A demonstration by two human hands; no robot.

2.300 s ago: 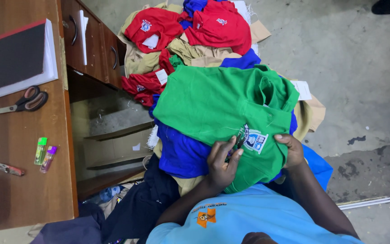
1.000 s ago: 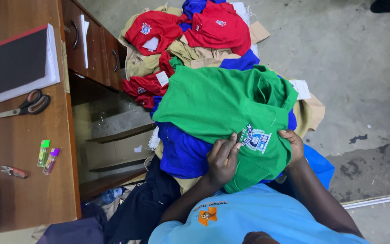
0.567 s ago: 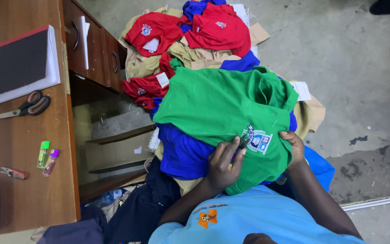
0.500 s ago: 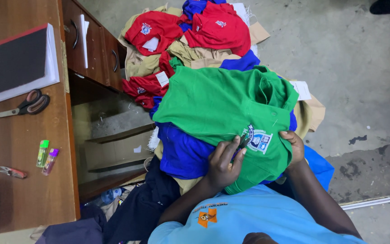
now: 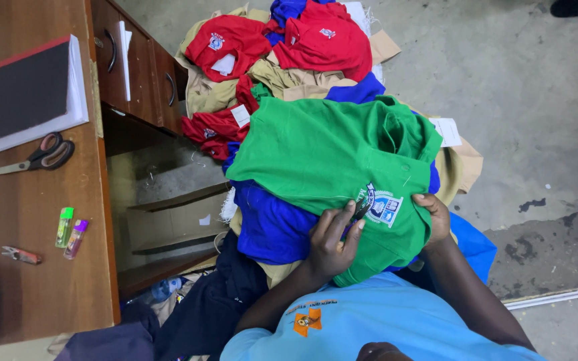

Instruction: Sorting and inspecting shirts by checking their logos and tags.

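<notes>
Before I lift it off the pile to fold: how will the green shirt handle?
The green shirt is probably floppy: it drapes in creases over the pile. Likely light, being thin cloth. It may drag the blue shirt beneath it.

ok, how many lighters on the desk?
2. A green lighter and a purple lighter lie side by side on the wooden desk, below the scissors.
</notes>
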